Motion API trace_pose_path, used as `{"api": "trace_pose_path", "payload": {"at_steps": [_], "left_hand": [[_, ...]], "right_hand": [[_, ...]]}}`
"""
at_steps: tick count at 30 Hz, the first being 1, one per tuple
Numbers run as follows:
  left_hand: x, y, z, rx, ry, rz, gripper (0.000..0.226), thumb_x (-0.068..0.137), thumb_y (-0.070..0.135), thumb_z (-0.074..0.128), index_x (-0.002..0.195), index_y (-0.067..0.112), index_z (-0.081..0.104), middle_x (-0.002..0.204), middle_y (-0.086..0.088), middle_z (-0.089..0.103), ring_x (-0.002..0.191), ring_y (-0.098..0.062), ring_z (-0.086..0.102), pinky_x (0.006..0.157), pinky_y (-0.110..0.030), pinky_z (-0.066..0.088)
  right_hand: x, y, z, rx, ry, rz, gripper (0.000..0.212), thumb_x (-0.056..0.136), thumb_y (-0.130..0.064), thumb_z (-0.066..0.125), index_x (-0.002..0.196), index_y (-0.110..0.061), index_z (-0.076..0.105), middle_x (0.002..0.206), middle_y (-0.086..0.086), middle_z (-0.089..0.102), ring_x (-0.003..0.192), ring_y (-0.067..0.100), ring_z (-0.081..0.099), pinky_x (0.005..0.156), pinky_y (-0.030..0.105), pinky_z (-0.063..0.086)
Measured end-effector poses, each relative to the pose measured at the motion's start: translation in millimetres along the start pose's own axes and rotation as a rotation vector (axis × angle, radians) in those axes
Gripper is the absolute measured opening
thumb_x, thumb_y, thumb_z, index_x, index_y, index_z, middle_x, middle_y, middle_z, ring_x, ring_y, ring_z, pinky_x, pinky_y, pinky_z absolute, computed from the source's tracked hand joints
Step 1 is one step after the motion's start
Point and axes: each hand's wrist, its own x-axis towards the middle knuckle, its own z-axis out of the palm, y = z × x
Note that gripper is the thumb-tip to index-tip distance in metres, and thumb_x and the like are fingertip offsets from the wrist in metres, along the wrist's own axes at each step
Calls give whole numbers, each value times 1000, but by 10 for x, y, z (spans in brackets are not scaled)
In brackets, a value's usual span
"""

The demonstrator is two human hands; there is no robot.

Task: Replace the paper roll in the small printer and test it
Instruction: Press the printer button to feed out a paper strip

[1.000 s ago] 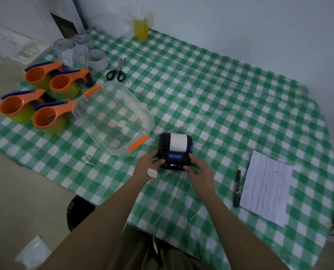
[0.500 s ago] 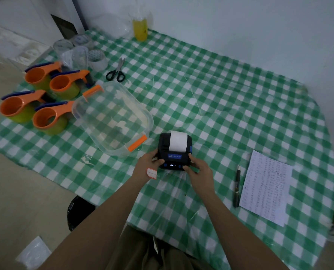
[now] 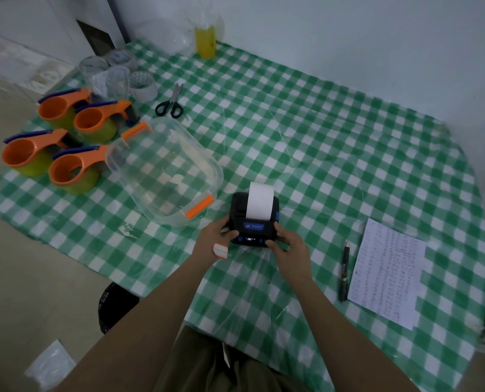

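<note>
Green-checked cloth [image 3: 334, 154] covers our table, white wall behind. Landmark: the printer [image 3: 254, 222], black, sitting on the cloth near the front edge. Our left hand [image 3: 214, 240] cups its left side, fingers curled onto the casing, thumb at the front; a red-bordered label [image 3: 220, 251] is stuck to that hand. Our right hand [image 3: 290, 247] clasps the printer's right front corner, thumb on the front panel. White paper [image 3: 259, 200] stands up out of the printer's top. Right of the printer: pen [image 3: 344, 270], then written sheet [image 3: 388, 271]. Just left of it: clear tub [image 3: 165, 168] with orange clips. Farther left: four orange tape dispensers [image 3: 74, 171]. Beyond the tub: scissors [image 3: 171, 104], tape rolls [image 3: 143, 84], yellow bottle [image 3: 206, 42].
</note>
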Motion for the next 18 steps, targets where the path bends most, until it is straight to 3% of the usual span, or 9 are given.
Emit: {"api": "trace_pose_path", "payload": {"at_steps": [18], "left_hand": [[-18,35,-8,-6,1,19,46,87,5,56,131,8,45,133,-16,55,121,-26,53,89,-21,34]], "right_hand": [[5,10,13,16,6,-1,44,82,-9,68,125,-16,57,119,6,59,104,14,57,72,-5,39]]}}
